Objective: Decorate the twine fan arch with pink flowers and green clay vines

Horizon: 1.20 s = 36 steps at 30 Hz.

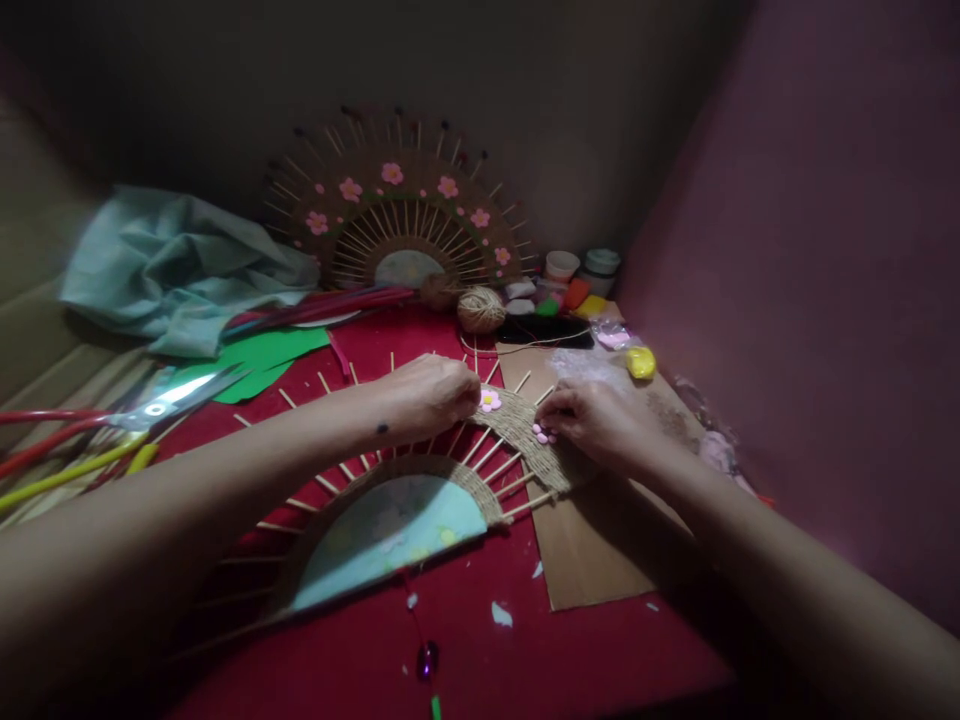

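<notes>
**A:** So what's on the surface (480,650)? All I see is red and clutter.

**B:** Biggest thing is the half-round fan piece (420,480) lying flat, twine woven over wooden sticks, pale blue centre. A finished one (397,215) with pink flowers leans upright at the back wall, probably as the pattern to copy. A cardboard sheet (600,550) sits under the right edge, I'd guess to protect the cloth.

**A:** And the hands?

**B:** Left hand (427,395) is curled, knuckles up, pressing on the woven band, looks like it's keeping the piece from sliding. I can't tell if it's pinching anything. Right hand (592,420) has fingers drawn narrow around small pink petals (543,434) on the weave, just beside a finished pink flower (490,401).

**A:** Other bits?

**B:** Twine ball (480,308) and a yellow clay lump (640,362) further back, within reach.
</notes>
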Motion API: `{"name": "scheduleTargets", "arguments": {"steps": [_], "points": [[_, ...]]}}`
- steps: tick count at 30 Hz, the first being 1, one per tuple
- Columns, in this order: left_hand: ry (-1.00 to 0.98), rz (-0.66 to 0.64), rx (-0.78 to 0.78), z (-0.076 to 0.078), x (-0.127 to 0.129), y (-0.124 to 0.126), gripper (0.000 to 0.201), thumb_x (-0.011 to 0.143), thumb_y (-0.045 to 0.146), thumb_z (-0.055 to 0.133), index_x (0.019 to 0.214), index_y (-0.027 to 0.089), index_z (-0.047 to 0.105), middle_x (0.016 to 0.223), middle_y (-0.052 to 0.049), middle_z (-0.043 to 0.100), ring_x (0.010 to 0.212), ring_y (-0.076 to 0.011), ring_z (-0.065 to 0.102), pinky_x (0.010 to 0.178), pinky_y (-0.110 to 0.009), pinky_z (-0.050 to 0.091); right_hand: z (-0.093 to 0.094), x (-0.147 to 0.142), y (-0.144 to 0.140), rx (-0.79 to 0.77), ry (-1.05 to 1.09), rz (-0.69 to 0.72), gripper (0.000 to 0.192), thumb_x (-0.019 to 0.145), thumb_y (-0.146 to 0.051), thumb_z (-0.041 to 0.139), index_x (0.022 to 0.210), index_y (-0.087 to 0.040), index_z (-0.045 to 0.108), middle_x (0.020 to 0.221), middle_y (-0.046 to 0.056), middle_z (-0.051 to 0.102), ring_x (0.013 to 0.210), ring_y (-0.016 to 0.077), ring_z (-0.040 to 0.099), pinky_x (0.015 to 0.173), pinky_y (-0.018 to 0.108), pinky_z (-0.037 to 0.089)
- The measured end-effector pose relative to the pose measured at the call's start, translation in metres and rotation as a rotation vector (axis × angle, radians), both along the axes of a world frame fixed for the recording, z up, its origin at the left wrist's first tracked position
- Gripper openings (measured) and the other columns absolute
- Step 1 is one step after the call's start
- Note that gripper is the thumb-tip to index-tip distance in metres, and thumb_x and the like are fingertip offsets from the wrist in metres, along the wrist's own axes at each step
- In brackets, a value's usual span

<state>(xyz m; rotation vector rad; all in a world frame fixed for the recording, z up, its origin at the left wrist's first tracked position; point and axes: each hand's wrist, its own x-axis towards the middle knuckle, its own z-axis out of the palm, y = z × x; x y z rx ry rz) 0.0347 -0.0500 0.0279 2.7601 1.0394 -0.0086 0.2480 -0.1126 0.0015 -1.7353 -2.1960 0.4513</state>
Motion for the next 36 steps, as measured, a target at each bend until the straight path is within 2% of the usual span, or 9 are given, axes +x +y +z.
{"name": "scheduleTargets", "arguments": {"steps": [5,10,14,20,28,36], "points": [[0.014,-0.039,-0.004,0.003,-0.001,-0.004,0.023,0.085,0.021,0.047,0.076,0.016,0.067,0.072,-0.005,0.065,0.062,-0.0133,0.054,0.057,-0.024,0.033,-0.001,0.002,-0.006,0.043,-0.057,0.046,0.028,0.077,-0.006,0.05,0.08,-0.019,0.075,0.085,0.006,0.07,0.069,0.0134,0.057,0.06,0.025,0.038],[-0.022,-0.02,-0.009,0.005,-0.004,-0.007,0.021,0.085,0.019,0.048,0.077,0.016,0.067,0.072,-0.005,0.064,0.064,-0.0141,0.055,0.059,-0.025,0.034,0.004,0.001,-0.012,0.056,-0.121,0.066,0.033,0.077,-0.004,0.048,0.085,-0.02,0.075,0.088,0.007,0.069,0.072,0.0148,0.058,0.061,0.026,0.038],[-0.022,-0.04,-0.002,0.004,-0.007,-0.009,0.023,0.086,0.02,0.046,0.074,0.016,0.066,0.071,-0.005,0.064,0.064,-0.0141,0.055,0.06,-0.025,0.035,0.004,0.0,-0.015,0.102,-0.072,0.075,0.035,0.079,-0.004,0.046,0.088,-0.021,0.075,0.089,0.007,0.07,0.074,0.0156,0.06,0.061,0.025,0.038],[0.0,-0.035,0.033,0.004,-0.01,-0.013,0.024,0.087,0.02,0.046,0.072,0.015,0.064,0.071,-0.006,0.063,0.064,-0.0144,0.055,0.06,-0.026,0.037,0.001,-0.002,-0.019,0.147,-0.038,0.078,0.035,0.079,-0.003,0.044,0.087,-0.02,0.073,0.089,0.008,0.07,0.074,0.0167,0.061,0.061,0.027,0.04],[-0.012,-0.061,0.025,0.009,-0.014,-0.021,0.021,0.087,0.017,0.045,0.071,0.016,0.059,0.074,-0.005,0.063,0.065,-0.0136,0.054,0.06,-0.026,0.036,-0.012,-0.006,-0.02,0.192,-0.094,0.063,0.03,0.074,-0.003,0.045,0.07,-0.021,0.069,0.079,0.006,0.066,0.07,0.0165,0.059,0.06,0.028,0.038],[-0.007,-0.059,0.018,0.014,-0.017,-0.028,0.022,0.084,0.016,0.048,0.063,0.015,0.055,0.073,-0.005,0.063,0.062,-0.0121,0.051,0.057,-0.026,0.033,-0.013,-0.006,-0.021,0.221,-0.057,0.061,0.032,0.071,-0.002,0.044,0.072,-0.021,0.07,0.078,0.006,0.066,0.068,0.016,0.059,0.06,0.027,0.039]]}}
